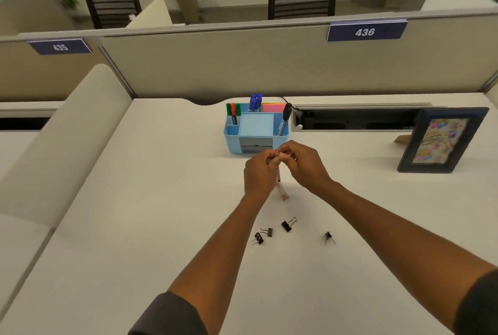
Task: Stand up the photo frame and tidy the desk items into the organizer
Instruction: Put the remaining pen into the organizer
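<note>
Both hands, left hand [260, 170] and right hand [303, 165], pinch a thin pen [278, 173] with fingers clamped before the blue organizer [256, 132], above the surface [161, 200]

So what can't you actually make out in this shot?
- Pen, head view: both hands, left hand and right hand, cover its top, so what the fingers are doing there is hidden.
- Organizer drawer: the hands block part of its front.
- Frame: the writing on the card is too blurred to read for sure.
- Small pale thing below the pen: too blurred to name.
- Clips: too small for detail.
</note>
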Available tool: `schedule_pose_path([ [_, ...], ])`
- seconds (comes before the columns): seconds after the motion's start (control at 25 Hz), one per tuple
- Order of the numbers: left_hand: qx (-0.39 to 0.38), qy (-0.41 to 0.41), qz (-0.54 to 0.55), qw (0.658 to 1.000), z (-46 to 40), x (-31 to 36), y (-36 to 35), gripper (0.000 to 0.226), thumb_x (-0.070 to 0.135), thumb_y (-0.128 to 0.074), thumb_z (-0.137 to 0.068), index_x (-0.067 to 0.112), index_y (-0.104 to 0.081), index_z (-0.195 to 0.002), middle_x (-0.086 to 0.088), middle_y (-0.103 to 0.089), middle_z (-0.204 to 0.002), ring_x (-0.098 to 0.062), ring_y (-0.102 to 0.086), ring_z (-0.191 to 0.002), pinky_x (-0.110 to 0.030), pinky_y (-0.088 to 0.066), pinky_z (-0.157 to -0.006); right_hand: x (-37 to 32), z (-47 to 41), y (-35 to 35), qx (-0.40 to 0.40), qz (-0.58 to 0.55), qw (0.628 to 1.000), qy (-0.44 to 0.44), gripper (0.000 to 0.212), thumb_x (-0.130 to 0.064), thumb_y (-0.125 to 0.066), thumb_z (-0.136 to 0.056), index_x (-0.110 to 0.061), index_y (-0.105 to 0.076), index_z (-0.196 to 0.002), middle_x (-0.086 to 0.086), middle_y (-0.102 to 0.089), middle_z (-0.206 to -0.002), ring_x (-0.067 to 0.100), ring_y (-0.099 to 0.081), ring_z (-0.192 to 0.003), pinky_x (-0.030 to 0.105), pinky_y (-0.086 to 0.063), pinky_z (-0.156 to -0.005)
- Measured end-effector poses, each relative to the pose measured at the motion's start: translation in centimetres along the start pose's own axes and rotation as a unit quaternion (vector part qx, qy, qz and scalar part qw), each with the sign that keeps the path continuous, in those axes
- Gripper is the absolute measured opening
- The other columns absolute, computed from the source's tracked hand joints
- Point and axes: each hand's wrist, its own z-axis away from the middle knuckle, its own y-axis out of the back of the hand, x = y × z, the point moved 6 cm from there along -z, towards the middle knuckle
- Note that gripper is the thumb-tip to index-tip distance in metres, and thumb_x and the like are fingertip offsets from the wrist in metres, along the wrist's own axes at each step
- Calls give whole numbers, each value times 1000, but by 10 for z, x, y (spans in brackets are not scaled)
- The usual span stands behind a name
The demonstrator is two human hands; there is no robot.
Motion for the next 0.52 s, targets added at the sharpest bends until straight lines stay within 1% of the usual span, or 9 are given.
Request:
schedule_pose_path([
  [0.08, 24, -15, -12, 1000, -6, -1, 14, 23, 32, -58, -95, 15, -72, -104, -2, -73, -98, -5, -55, -80, -19, -45, -77, -11, -16, -6, 6, 0, 1000, -5, 14, -26, -60, -95, -15, -67, -101, -2, -68, -94, 11, -60, -84, 20, -47, -77],
  [0.2, 62, -40, -6, 997, -15, -7, 35, 20, 28, -60, -95, 13, -73, -99, -3, -73, -95, -6, -54, -77, -24, -51, -79, -21, -38, -17, 1, -7, 1000, -14, 12, -25, -64, -92, -15, -68, -96, -4, -65, -92, 10, -59, -82, 17, -46, -75],
  [0.32, 66, -44, -8, 997, -29, -15, 46, 19, 28, -60, -94, 15, -73, -101, -2, -72, -97, -7, -59, -81, -21, -51, -80, -31, -58, -28, -29, -15, 999, -2, 12, -25, -66, -90, -15, -68, -96, -7, -63, -93, 10, -60, -84, 17, -47, -73],
  [0.4, 57, -26, -6, 998, -40, -22, 52, 21, 27, -62, -93, 16, -69, -110, -2, -70, -106, -13, -63, -93, -21, -51, -83, -36, -71, -33, -42, -15, 999, 10, 11, -24, -66, -90, -15, -68, -96, -7, -63, -93, 8, -59, -81, 13, -45, -69],
  [0.48, 44, -9, -13, 999, -51, -30, 57, 32, 21, -64, -92, 18, -61, -123, -4, -63, -123, -18, -59, -111, -27, -51, -89, -42, -86, -32, -13, -24, 999, 22, 8, -21, -66, -90, -14, -67, -95, -5, -64, -93, 5, -58, -79, 11, -45, -67],
  [0.52, 37, -2, -37, 999, -55, -35, 59, 40, 18, -65, -91, 19, -55, -130, -5, -58, -131, -20, -54, -119, -31, -51, -92, -45, -94, -30, 13, -32, 999, 29, 8, -19, -66, -90, -13, -67, -94, -4, -65, -93, 4, -58, -78, 10, -45, -67],
])
